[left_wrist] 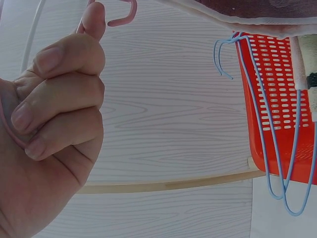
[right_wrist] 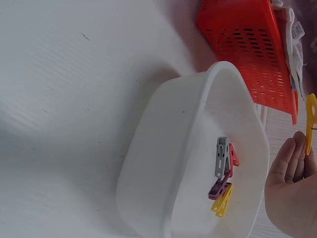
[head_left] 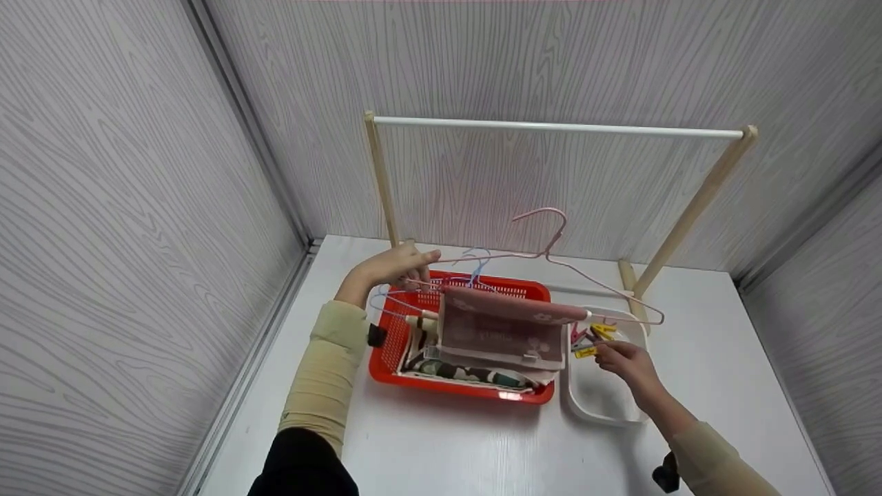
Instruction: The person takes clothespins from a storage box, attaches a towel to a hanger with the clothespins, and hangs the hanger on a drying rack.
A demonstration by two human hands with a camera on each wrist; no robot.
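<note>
In the head view my left hand (head_left: 403,267) grips the left end of a pink clothes hanger (head_left: 599,279). Its fingers curl round the thin pink wire in the left wrist view. A pink towel with pale flowers (head_left: 506,331) is draped over the hanger's lower bar, in front of the red basket (head_left: 462,393). Between thumb and fingers, my right hand (head_left: 630,368) pinches a yellow clothespin (right_wrist: 310,124), close to the towel's right edge. Below it stands a white plastic tub (right_wrist: 190,114) with several clothespins (right_wrist: 220,156) inside, grey, red, purple and yellow.
The red basket holds a green, black and cream patterned cloth (head_left: 458,370) and blue hangers (left_wrist: 262,109), which stick out over its left rim. Behind stands a drying rack with a white rail (head_left: 558,127) and wooden posts (head_left: 696,207). Wood-grain walls (head_left: 124,207) enclose the white table (head_left: 482,448).
</note>
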